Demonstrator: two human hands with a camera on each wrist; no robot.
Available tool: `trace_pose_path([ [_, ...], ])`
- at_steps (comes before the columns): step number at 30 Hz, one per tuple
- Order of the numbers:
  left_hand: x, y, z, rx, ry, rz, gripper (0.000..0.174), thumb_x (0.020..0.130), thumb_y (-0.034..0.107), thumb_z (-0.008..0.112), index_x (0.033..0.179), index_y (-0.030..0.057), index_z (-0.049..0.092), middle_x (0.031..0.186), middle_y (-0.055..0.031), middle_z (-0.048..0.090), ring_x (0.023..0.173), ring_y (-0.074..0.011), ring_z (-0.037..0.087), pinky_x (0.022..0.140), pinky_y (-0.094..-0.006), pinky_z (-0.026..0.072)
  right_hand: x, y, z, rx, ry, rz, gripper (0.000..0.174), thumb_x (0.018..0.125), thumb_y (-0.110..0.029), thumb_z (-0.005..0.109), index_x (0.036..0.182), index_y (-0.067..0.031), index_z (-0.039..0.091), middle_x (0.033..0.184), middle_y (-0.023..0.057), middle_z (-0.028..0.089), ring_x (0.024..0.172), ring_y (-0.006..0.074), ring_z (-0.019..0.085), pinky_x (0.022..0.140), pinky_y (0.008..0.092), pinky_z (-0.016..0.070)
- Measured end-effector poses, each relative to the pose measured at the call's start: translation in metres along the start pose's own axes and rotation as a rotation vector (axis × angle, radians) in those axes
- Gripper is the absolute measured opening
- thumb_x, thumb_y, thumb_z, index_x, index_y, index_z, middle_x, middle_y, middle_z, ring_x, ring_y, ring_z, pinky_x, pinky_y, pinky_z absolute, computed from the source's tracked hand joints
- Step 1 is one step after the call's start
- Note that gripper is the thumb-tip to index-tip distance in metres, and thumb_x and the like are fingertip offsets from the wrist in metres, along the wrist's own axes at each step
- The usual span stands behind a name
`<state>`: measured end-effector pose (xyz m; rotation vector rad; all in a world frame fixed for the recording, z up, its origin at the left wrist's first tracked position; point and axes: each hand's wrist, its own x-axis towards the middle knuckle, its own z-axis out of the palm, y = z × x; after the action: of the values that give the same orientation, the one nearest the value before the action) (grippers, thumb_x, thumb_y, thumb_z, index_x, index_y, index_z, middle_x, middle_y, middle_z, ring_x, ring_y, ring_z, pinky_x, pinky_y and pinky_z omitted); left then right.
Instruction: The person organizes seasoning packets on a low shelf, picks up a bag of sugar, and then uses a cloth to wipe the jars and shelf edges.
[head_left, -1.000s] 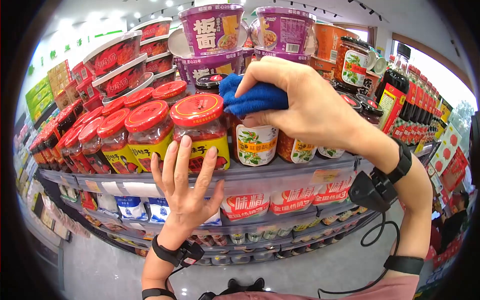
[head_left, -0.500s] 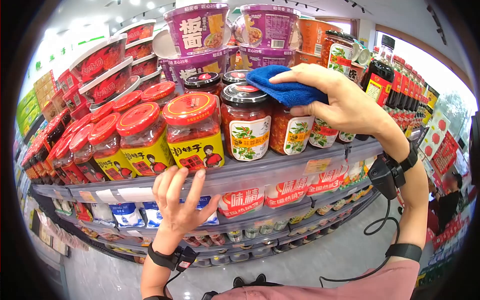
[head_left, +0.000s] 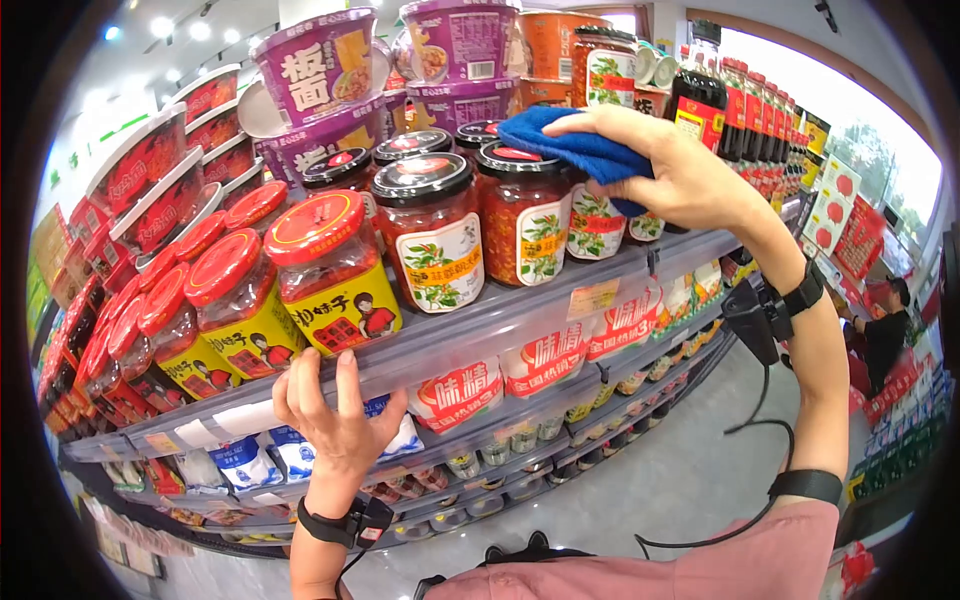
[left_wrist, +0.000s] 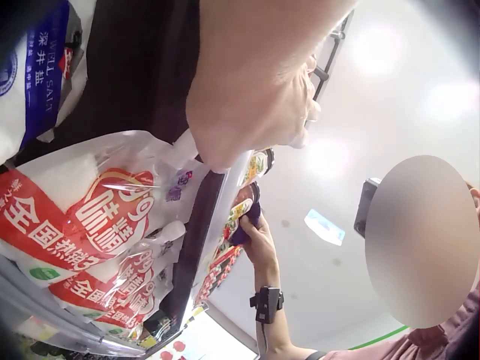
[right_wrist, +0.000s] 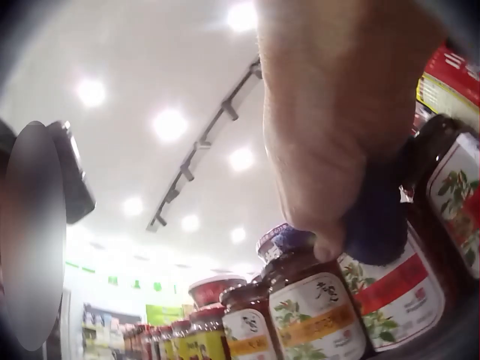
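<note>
In the head view my right hand (head_left: pixel 675 165) pinches a folded blue cloth (head_left: pixel 550 140) between thumb and fingers. The cloth lies over the black lid of a chili sauce jar with a red-banded label (head_left: pixel 595 222), hiding most of that lid. To its left stand two orange-banded chili sauce jars, the nearer one (head_left: pixel 430 235) with its black lid bare. My left hand (head_left: pixel 340 415) rests its fingertips on the front edge of the shelf (head_left: pixel 450 335), thumb spread, below a red-lidded jar (head_left: pixel 335 265). In the right wrist view the dark cloth (right_wrist: pixel 379 217) drapes between neighbouring jars.
Purple noodle tubs (head_left: pixel 315 75) are stacked behind the jars. One sauce jar (head_left: pixel 604 68) stands raised at the back, near dark sauce bottles (head_left: pixel 697 100). White-and-red bags (head_left: pixel 455 393) fill the shelf below. Another person (head_left: pixel 885 335) is at the far right.
My right hand has moved the cloth rightward along the lids, uncovering the orange-banded jars. The left hand has come down from a red-lidded jar to the shelf edge. The head view has turned right.
</note>
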<state>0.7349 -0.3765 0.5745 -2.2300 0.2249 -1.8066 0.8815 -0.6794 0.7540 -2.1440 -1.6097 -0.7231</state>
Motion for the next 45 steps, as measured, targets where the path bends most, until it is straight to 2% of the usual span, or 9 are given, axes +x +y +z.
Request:
trace_pose_path([
  [10, 0.001, 0.004, -0.003, -0.081, -0.001, -0.011, 0.073, 0.061, 0.019, 0.075, 0.126, 0.0069, 0.044, 0.124, -0.0174, 0.040, 0.116, -0.0342, 0.038, 0.099, -0.0479, 0.0278, 0.005, 0.003, 0.006, 0.146, 0.207, 0.128, 0.033, 0.063, -0.009, 0.078, 0.093, -0.0050, 0.064, 0.085, 0.0048, 0.066, 0.075, 0.0100, 0.059, 0.072, 0.0259, 0.0476],
  [12, 0.005, 0.008, -0.002, -0.078, 0.008, -0.031, 0.073, 0.061, 0.020, 0.076, 0.126, 0.0070, 0.045, 0.125, -0.0173, 0.039, 0.117, -0.0344, 0.036, 0.098, -0.0479, 0.0286, 0.007, -0.011, -0.002, 0.297, 0.182, 0.122, 0.035, 0.079, -0.022, 0.071, 0.106, -0.0025, 0.059, 0.088, 0.0087, 0.064, 0.075, 0.0156, 0.062, 0.072, 0.0273, 0.0513],
  [15, 0.007, 0.010, -0.007, -0.059, -0.034, -0.024, 0.072, 0.063, 0.026, 0.075, 0.125, 0.0074, 0.044, 0.124, -0.0178, 0.038, 0.117, -0.0340, 0.036, 0.096, -0.0489, 0.0295, 0.013, -0.018, -0.023, 0.492, 0.213, 0.639, 0.041, 0.072, -0.027, 0.076, 0.104, -0.0052, 0.061, 0.088, 0.0060, 0.066, 0.071, 0.0125, 0.063, 0.069, 0.0271, 0.0532],
  [19, 0.013, 0.021, -0.014, -0.081, -0.028, -0.062, 0.071, 0.066, 0.033, 0.073, 0.124, 0.0066, 0.042, 0.124, -0.0185, 0.038, 0.116, -0.0347, 0.038, 0.096, -0.0514, 0.0305, 0.006, 0.010, -0.046, 0.325, 0.495, 0.326, 0.031, 0.082, -0.016, 0.067, 0.110, -0.0059, 0.059, 0.090, 0.0086, 0.067, 0.073, 0.0140, 0.064, 0.068, 0.0275, 0.0534],
  [24, 0.034, 0.067, 0.012, -0.084, 0.008, 0.031, 0.066, 0.067, 0.034, 0.072, 0.120, 0.0054, 0.044, 0.122, -0.0180, 0.040, 0.112, -0.0349, 0.040, 0.093, -0.0510, 0.0350, -0.021, 0.050, -0.016, -0.163, 0.067, -0.107, 0.037, 0.082, -0.025, 0.061, 0.111, -0.0017, 0.056, 0.096, 0.0189, 0.062, 0.090, 0.0314, 0.061, 0.081, 0.0387, 0.0472],
  [26, 0.039, 0.084, 0.029, -0.075, -0.006, 0.016, 0.063, 0.069, 0.038, 0.069, 0.118, 0.0059, 0.047, 0.119, -0.0170, 0.042, 0.112, -0.0338, 0.038, 0.092, -0.0520, 0.0344, -0.025, 0.046, -0.019, -0.219, -0.050, -0.019, 0.046, 0.074, 0.001, 0.053, 0.119, 0.0006, 0.047, 0.106, 0.0202, 0.055, 0.102, 0.0380, 0.052, 0.088, 0.0414, 0.0420],
  [37, 0.042, 0.096, 0.032, 0.076, -0.069, 0.023, 0.067, 0.074, 0.048, 0.061, 0.122, 0.0036, 0.045, 0.116, -0.0155, 0.041, 0.110, -0.0338, 0.038, 0.094, -0.0545, 0.0307, -0.022, 0.050, -0.028, 0.063, 0.111, -0.102, 0.039, 0.064, 0.009, 0.056, 0.101, -0.0019, 0.057, 0.092, 0.0153, 0.057, 0.090, 0.0330, 0.056, 0.082, 0.0356, 0.0453],
  [41, 0.044, 0.088, 0.026, 0.030, -0.120, 0.080, 0.065, 0.073, 0.046, 0.061, 0.121, 0.0045, 0.047, 0.116, -0.0141, 0.042, 0.109, -0.0322, 0.039, 0.093, -0.0535, 0.0316, -0.002, 0.047, -0.052, 0.214, 0.144, 0.022, 0.026, 0.079, -0.003, 0.060, 0.105, -0.0020, 0.057, 0.089, 0.0031, 0.062, 0.083, 0.0089, 0.057, 0.079, 0.0262, 0.0454],
  [45, 0.044, 0.080, 0.016, -0.016, -0.129, 0.058, 0.056, 0.074, 0.043, 0.064, 0.117, 0.0084, 0.053, 0.116, -0.0132, 0.045, 0.110, -0.0301, 0.041, 0.097, -0.0534, 0.0305, 0.043, 0.044, -0.055, 0.194, 0.335, 0.070, 0.024, 0.084, -0.009, 0.059, 0.106, -0.0005, 0.055, 0.085, 0.0037, 0.063, 0.080, 0.0100, 0.058, 0.076, 0.0234, 0.0464],
])
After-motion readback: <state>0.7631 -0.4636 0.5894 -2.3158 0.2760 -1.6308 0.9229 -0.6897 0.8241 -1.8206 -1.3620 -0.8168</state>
